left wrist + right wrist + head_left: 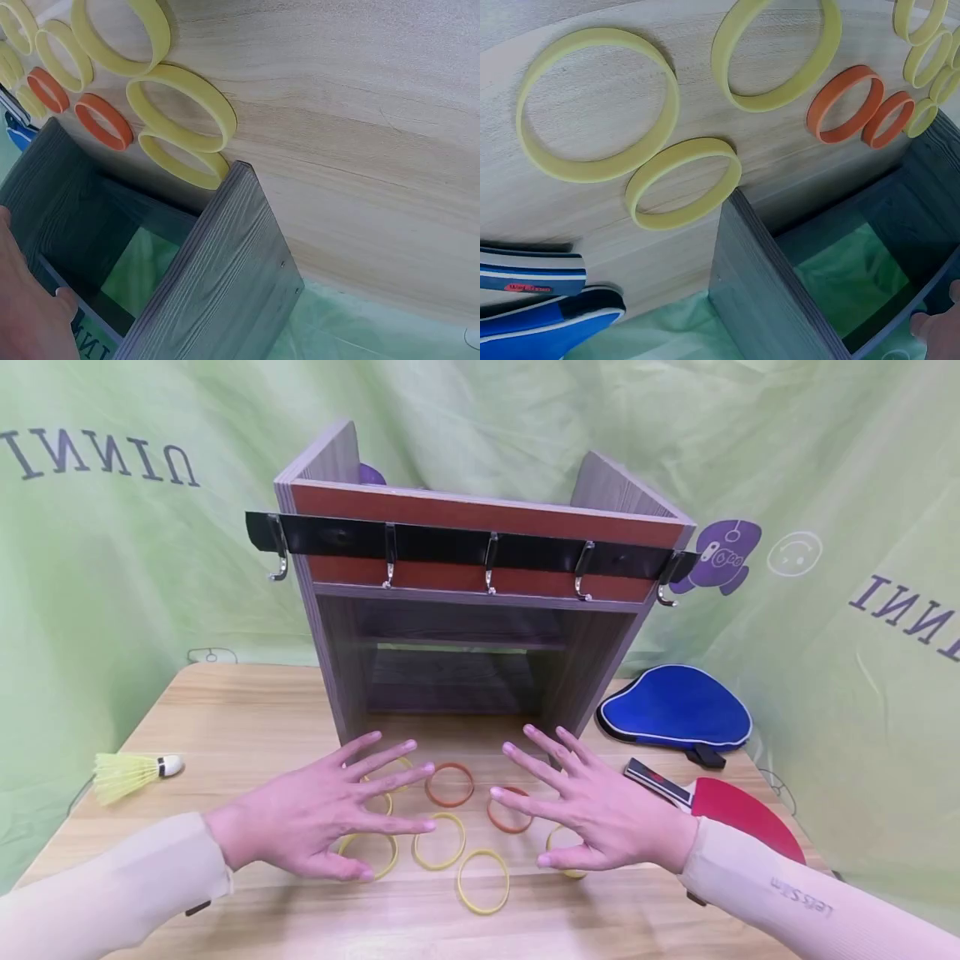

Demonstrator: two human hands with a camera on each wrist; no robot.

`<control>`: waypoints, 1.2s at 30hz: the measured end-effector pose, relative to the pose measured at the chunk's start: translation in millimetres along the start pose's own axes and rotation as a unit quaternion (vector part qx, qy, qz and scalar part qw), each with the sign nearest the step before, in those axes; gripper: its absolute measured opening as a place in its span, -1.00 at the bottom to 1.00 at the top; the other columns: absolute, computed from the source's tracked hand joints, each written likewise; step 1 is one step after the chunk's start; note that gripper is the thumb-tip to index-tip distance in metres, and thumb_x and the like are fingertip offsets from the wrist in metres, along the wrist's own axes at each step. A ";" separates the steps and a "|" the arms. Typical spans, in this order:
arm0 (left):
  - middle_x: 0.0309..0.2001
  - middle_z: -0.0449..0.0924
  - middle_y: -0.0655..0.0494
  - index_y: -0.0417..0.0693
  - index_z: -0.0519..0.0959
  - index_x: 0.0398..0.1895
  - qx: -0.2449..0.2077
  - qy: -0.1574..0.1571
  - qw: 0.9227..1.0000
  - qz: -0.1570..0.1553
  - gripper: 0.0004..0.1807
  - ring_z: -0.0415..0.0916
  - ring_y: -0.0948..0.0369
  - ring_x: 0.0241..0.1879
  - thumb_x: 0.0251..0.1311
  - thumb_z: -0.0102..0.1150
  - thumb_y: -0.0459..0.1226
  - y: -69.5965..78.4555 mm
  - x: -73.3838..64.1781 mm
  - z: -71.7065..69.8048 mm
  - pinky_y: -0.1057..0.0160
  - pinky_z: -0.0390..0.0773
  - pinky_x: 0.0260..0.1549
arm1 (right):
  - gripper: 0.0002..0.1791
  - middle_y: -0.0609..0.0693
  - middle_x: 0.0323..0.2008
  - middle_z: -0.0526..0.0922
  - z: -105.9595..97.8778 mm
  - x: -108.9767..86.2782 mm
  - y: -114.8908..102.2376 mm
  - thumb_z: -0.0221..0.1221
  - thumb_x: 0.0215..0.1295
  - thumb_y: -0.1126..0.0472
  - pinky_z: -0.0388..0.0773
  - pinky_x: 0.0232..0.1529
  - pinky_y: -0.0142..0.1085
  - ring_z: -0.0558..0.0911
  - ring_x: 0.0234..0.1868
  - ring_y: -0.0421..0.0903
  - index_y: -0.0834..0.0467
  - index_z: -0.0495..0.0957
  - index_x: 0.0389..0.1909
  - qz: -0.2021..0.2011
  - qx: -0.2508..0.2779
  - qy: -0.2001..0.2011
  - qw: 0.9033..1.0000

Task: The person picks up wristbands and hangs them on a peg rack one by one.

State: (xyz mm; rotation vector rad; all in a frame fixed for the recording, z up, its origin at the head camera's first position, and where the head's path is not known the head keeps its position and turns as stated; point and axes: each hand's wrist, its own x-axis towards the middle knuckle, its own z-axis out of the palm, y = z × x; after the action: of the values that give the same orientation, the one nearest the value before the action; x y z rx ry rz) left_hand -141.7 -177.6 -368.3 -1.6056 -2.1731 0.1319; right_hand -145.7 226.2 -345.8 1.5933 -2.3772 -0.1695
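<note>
Both hands are spread palm down over the table with nothing in their fingers. My left hand (322, 814) hovers over several thin yellow rings, partly covering them in the head view. On the other side, my right hand (603, 806) overlaps one yellow ring (573, 874) and reaches toward an orange ring (512, 832). Between the hands lie another orange ring (450, 766) and a yellow ring (483, 852). The right wrist view shows the rings as flat bands lying on the wood, with a large yellow ring (671, 105) at left.
A grey wood-grain shelf unit (326, 635) stands behind the hands, a black hook rail (442, 543) across its front. At right lie a red table tennis bat (742, 814) and a blue bat case (675, 706). A yellow shuttlecock (127, 774) lies at left.
</note>
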 end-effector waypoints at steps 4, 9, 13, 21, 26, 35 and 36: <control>0.67 0.13 0.02 0.56 0.10 0.65 -0.012 0.000 1.000 -0.013 -0.23 0.15 -0.14 0.62 0.42 -0.16 0.40 -0.3 -1.9 -1.9 -0.22 0.15 0.48 | -0.11 0.10 0.71 0.01 1.6 3.7 1.1 0.00 0.41 -0.48 0.14 0.55 0.30 -0.03 0.70 0.28 -0.28 0.03 0.67 -0.001 0.000 -0.001 1.000; 0.58 0.33 0.02 0.43 0.22 0.63 -0.028 0.023 0.998 -0.043 -0.28 0.40 -0.02 0.47 0.46 -0.08 0.30 -0.2 -9.4 -9.3 -0.08 0.53 0.29 | -0.11 0.08 0.71 0.00 5.7 14.9 4.7 -0.01 0.45 -0.44 0.15 0.60 0.22 0.02 0.70 0.24 -0.27 -0.01 0.69 -0.001 0.008 -0.009 1.000; 0.21 0.64 0.04 0.09 0.56 0.37 -0.042 0.062 0.995 -0.064 -0.44 0.63 0.11 0.09 0.53 -0.05 0.17 -3.2 -17.8 -8.6 0.10 0.71 -0.02 | -0.20 0.04 0.70 0.06 9.7 28.9 6.7 -0.07 0.53 -0.39 0.15 0.63 0.17 0.11 0.69 0.15 -0.25 0.02 0.68 0.023 0.056 -0.023 0.998; -0.32 0.64 0.25 0.05 0.71 -0.26 -0.094 0.075 0.965 -0.234 -0.85 0.57 0.36 -0.39 0.31 0.34 -0.10 -19.0 -42.1 3.5 0.28 0.66 -0.40 | -0.34 0.08 0.48 0.48 26.9 66.7 9.0 0.12 0.55 -0.15 0.39 0.54 0.00 0.47 0.50 0.04 0.10 0.38 0.51 0.107 0.211 -0.048 0.970; -0.28 0.69 0.18 0.03 0.71 -0.15 -0.166 0.029 0.910 -0.379 -0.81 0.66 0.23 -0.30 0.33 0.34 -0.09 -24.8 -41.3 6.9 0.19 0.69 -0.32 | -0.56 0.14 0.19 0.68 45.3 84.1 16.4 0.21 0.52 0.10 0.63 0.29 -0.08 0.67 0.21 0.03 0.28 0.54 0.27 0.166 0.301 -0.036 0.938; 0.11 0.72 -0.22 -0.26 0.49 0.34 -0.319 0.124 0.822 -0.456 -0.45 0.71 -0.16 0.07 0.35 0.34 -0.25 -28.0 -27.6 19.1 -0.16 0.72 0.00 | -0.85 0.06 -0.30 0.78 75.6 104.6 30.0 0.29 0.42 0.26 0.58 -0.21 -0.48 0.63 -0.29 -0.29 0.28 0.68 -0.12 0.263 0.424 -0.037 0.866; 0.16 0.70 -0.23 -0.24 0.46 0.38 -0.328 0.134 0.817 -0.456 -0.42 0.69 -0.18 0.10 0.34 0.35 -0.27 -28.4 -27.5 22.7 -0.19 0.69 0.05 | -0.85 0.06 -0.33 0.77 78.7 106.4 30.1 0.29 0.41 0.26 0.56 -0.24 -0.49 0.60 -0.32 -0.31 0.28 0.68 -0.15 0.271 0.431 -0.036 0.860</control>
State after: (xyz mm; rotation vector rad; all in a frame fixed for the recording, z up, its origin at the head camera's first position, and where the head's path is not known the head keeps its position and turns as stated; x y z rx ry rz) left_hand -169.4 -208.3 -387.3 -0.5668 -2.6128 -1.1575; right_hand -233.2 135.6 -396.5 1.0594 -3.0453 1.1040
